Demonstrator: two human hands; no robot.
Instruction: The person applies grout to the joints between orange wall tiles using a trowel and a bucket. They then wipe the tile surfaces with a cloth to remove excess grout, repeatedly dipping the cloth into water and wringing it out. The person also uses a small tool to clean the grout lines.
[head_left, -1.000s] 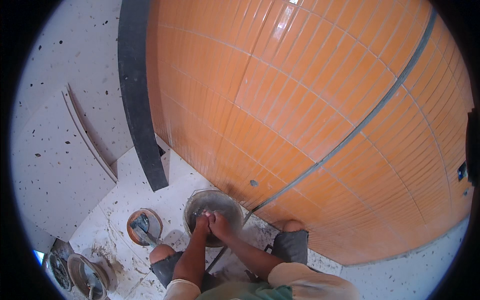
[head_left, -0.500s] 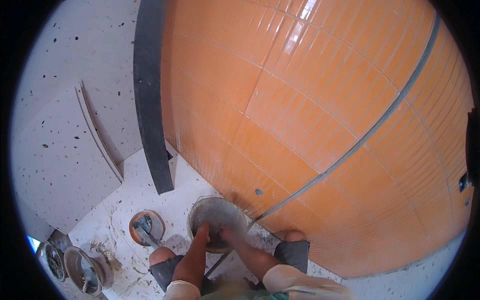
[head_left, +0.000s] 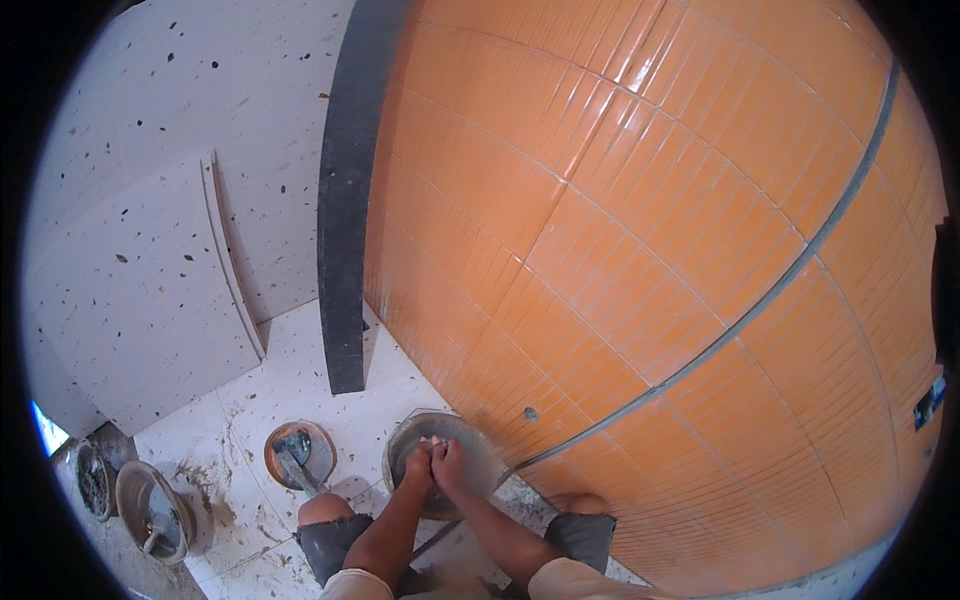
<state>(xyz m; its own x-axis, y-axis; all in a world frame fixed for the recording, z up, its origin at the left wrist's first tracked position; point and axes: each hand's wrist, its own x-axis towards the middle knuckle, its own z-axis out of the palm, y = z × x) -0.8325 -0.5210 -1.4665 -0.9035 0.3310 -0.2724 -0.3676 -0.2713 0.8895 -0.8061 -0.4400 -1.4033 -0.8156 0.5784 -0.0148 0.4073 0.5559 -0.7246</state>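
The basin (head_left: 480, 465) is set on the white floor (head_left: 390, 372), near the edge met by the orange wall (head_left: 620, 240). Toward the floor's left edge, well apart from the basin, a tub (head_left: 127, 500) is placed. Between them, a dish (head_left: 320, 455) is set. Inside the basin, the left hand (head_left: 421, 461) and the right hand (head_left: 447, 462) are held together, touching, with fingers bent; whether anything is grasped cannot be told. In the dish a tool (head_left: 297, 470) is laid, its handle extended past the rim.
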